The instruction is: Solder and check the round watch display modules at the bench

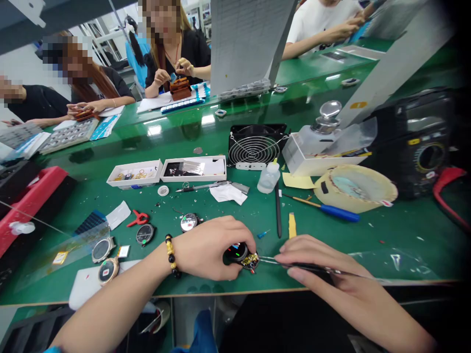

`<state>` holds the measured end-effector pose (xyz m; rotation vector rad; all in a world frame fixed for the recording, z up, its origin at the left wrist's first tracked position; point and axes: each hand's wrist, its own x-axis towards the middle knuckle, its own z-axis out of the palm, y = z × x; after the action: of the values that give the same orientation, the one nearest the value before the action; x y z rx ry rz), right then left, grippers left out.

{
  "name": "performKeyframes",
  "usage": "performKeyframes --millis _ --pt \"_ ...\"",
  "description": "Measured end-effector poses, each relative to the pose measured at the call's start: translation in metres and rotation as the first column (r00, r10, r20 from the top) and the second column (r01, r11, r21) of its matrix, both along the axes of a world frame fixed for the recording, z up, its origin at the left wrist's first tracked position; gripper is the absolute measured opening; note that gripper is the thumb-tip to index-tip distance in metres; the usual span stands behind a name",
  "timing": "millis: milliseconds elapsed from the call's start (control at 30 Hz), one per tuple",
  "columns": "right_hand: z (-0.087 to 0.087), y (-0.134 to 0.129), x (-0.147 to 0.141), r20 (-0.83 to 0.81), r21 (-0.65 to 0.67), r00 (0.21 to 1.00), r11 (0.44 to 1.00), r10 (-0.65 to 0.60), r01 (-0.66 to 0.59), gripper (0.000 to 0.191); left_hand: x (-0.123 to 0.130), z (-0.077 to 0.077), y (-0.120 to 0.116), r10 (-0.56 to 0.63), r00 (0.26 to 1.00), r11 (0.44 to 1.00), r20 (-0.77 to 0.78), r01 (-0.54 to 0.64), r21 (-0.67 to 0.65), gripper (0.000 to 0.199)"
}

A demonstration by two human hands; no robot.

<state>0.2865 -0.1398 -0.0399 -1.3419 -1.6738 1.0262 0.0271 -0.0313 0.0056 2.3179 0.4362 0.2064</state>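
Observation:
My left hand (pixel 211 250), with a bead bracelet on its wrist, curls around an opened round smartwatch (pixel 237 252) near the table's front edge. Its dark display is lit with small coloured marks, and gold-coloured inner parts (pixel 250 261) lie bare at its right side. In my right hand (pixel 312 257) is a pair of tweezers (pixel 305 266), its tips at those inner parts; whether they touch cannot be made out. Left of my hands lie another round watch module (pixel 190 222), a dark watch face (pixel 145 235) and two watches, one silver (pixel 102 250), one gold-rimmed (pixel 108 271).
Behind my hands stand a fan (pixel 255 147), a dropper bottle (pixel 269 177) and two parts trays (pixel 134 174). A blue-handled screwdriver (pixel 340 213) lies by a round yellowish tub (pixel 356 189). A red clamp (pixel 139 218) is at left. Several people sit across the bench.

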Motion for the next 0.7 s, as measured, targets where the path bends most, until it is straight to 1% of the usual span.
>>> performKeyframes --millis 67,200,333,500,700 --pt "0.0026 0.0027 -0.0007 0.001 0.037 1.0 0.999 0.012 -0.012 0.02 -0.0002 0.0002 0.0002 -0.003 1.0 1.0 -0.005 0.003 -0.004 0.033" --pt "0.0062 0.0069 -0.0041 0.01 0.06 1.0 0.998 -0.001 0.001 0.023 -0.0004 0.001 0.0005 -0.014 1.0 1.0 -0.004 0.014 -0.005 0.032" --pt "0.0042 0.0059 -0.005 0.03 0.057 1.0 0.998 -0.008 0.006 0.017 -0.0001 0.0008 0.0003 -0.024 1.0 1.0 -0.003 0.024 0.001 0.031" --pt "0.0013 0.0043 -0.0041 0.029 0.041 1.0 0.999 -0.003 0.002 0.016 0.0003 0.0 0.0 -0.016 1.0 1.0 -0.002 0.016 0.002 0.031" --pt "0.0016 0.0063 -0.0061 0.035 0.055 0.999 0.998 -0.009 0.007 0.016 0.0002 -0.0006 0.0001 -0.016 1.0 1.0 0.003 0.016 -0.002 0.031"
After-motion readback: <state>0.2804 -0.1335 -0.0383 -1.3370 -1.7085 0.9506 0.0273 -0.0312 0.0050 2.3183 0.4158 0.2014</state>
